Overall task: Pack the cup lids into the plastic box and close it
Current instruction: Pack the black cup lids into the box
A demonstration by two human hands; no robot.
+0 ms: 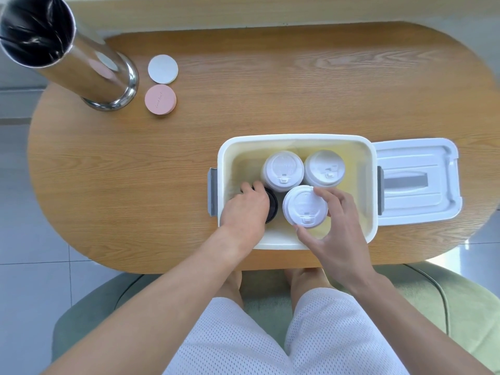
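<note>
Open plastic box (295, 140) on wooden table (243, 104), three white lid stacks (282, 169) inside, left hand (244, 209) on black lids (272, 205), right hand (339, 226) gripping front white stack (305, 205), box lid (416, 180) beside.

bright even daylight, soft faint shadows, glare on steel cylinder (89, 66), strong fisheye bending at edges, mild softness overall
</note>
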